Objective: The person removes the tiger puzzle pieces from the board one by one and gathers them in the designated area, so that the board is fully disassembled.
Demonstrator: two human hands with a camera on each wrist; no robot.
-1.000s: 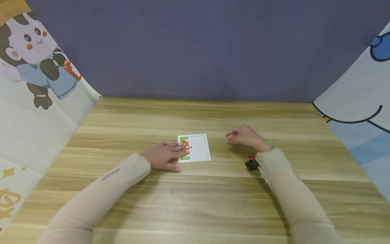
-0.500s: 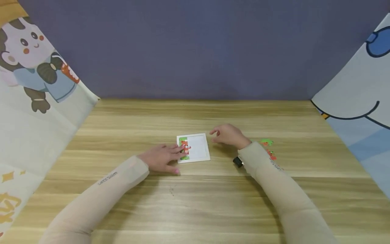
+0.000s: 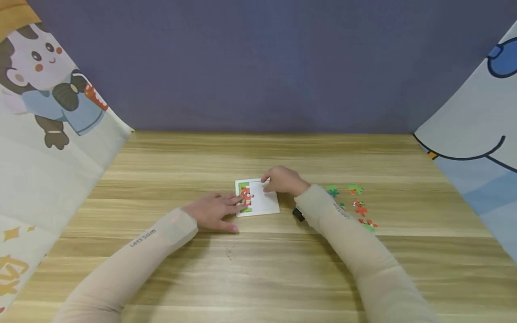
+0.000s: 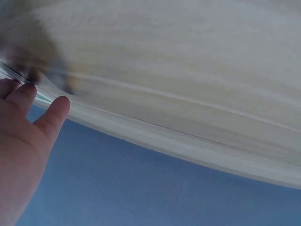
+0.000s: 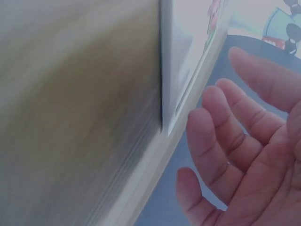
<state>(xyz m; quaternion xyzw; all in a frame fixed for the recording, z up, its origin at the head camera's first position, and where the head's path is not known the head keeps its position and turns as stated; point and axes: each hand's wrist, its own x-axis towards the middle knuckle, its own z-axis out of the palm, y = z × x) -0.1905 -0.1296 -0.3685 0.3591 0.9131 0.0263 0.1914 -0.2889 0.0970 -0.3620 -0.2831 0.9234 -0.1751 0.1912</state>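
A white square puzzle tray (image 3: 258, 214) lies on the table, its left strip filled with joined jigsaw pieces (image 3: 244, 185) in green and orange. My left hand (image 3: 212, 211) rests with spread, fairly straight fingers on that strip. Over the tray's bare upper right part is my right hand (image 3: 284, 179), thumb and forefinger reaching in from the right edge. In the right wrist view its fingers (image 5: 202, 141) are loosely bent beside the tray frame (image 5: 167, 70), with nothing showing between them. The left wrist view shows the left hand (image 4: 28, 127) from its side, fingertips at the tray.
Several loose jigsaw pieces (image 3: 361, 207) in green and orange lie right of the tray, some partly behind the right sleeve (image 3: 335, 215). A small black device (image 3: 298, 214) sits at the right wrist. A dark blue panel (image 3: 274, 67) stands behind the table.
My right hand has moved left from beside the loose pieces to over the tray, uncovering more of those pieces. The left hand stays on the tray.
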